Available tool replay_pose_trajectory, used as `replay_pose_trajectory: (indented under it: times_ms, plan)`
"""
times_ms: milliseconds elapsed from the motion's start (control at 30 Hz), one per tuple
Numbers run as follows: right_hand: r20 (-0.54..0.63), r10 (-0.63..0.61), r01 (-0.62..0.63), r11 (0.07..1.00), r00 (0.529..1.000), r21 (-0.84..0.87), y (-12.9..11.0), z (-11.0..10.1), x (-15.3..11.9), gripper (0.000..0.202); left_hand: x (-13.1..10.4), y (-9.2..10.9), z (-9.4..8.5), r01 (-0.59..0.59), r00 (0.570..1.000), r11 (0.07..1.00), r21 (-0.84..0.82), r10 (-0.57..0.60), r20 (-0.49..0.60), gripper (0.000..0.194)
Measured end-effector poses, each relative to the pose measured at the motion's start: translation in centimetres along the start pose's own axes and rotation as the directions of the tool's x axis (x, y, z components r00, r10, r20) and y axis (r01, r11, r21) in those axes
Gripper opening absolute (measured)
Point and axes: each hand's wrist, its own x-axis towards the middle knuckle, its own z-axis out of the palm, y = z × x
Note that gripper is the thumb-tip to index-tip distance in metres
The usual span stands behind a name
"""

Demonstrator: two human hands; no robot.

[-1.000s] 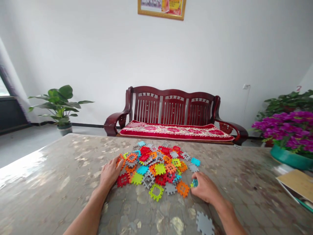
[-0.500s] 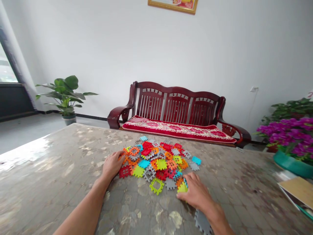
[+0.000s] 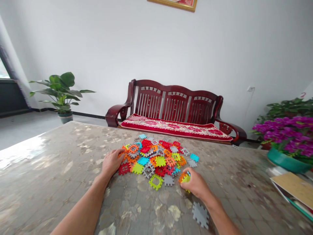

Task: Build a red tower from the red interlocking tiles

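- Our right hand (image 3: 195, 185) closes around a yellow-green tile (image 3: 186, 179) with an orange one under it, at the near right edge of the pile of tiles (image 3: 156, 158) in the middle of the table (image 3: 49, 169).
- Our left hand (image 3: 111, 163) lies flat and loose on the orange tiles (image 3: 132, 148) at the pile's left edge, gripping nothing.
- The two gripped tiles could slip apart, since only the fingertips hold them.
- Our left palm could drag the loose tiles sideways.
- A lone grey tile (image 3: 200, 214) lies just beside our right forearm, where a sweep could knock it toward the near edge.
- A flower pot (image 3: 286, 161) and a book (image 3: 293, 186) stand at the right edge, well apart.
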Motion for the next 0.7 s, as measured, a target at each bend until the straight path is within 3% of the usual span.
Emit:
replay_pose_trajectory:
  times_ms: [133, 333, 500, 700]
  plan:
    - [0.051, 0.036, -0.045, 0.982, 0.998, 0.184, 0.8, -1.7, -0.2, 0.043, 0.0, 0.0, 0.0, -0.008, 1.0, 1.0, 0.014, 0.008, -0.014, 0.042]
    - [0.296, -0.057, -0.039, 0.95, 0.954, 0.309, 0.8, -5.3, -2.9, 0.046, 0.1, 0.1, 0.0, -0.02, 1.0, 1.0, 0.021, 0.02, -0.001, 0.042]
    - [0.437, -0.058, -0.026, 0.983, 0.898, 0.183, 1.7, -6.2, -4.8, 0.054, 0.2, 0.1, 0.0, -0.009, 1.0, 1.0, 0.027, 0.009, -0.006, 0.042]
    - [0.431, -0.102, 0.15, 0.985, 0.896, -0.08, 3.3, -4.8, -6.0, 0.065, 0.3, -0.3, 0.3, -0.005, 1.0, 1.0, 0.018, 0.005, 0.011, 0.043]
